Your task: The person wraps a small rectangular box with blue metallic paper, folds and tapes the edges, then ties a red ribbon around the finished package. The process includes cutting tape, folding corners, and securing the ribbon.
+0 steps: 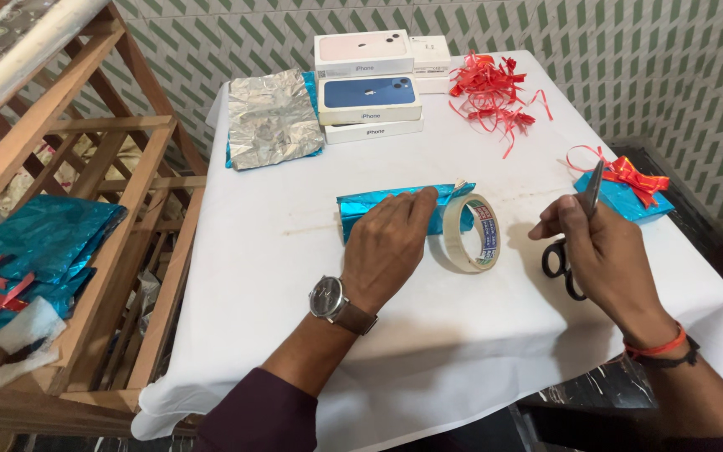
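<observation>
Blue-wrapped box (395, 209) under flat left hand (391, 247), right hand (604, 251) gripping scissors (575, 243)

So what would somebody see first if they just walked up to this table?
Probably the shiny blue parcel mid-table, pressed down by the left hand, with a tape roll right beside it. The right hand holds scissors upright. Red ribbon lies at the far edge, by stacked phone boxes.

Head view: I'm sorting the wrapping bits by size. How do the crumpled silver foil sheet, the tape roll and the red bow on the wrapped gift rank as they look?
1. Crumpled silver foil sheet, clearly largest, though farthest away.
2. Tape roll.
3. Red bow, about like the roll; nearness leaves this pair unsure.
</observation>
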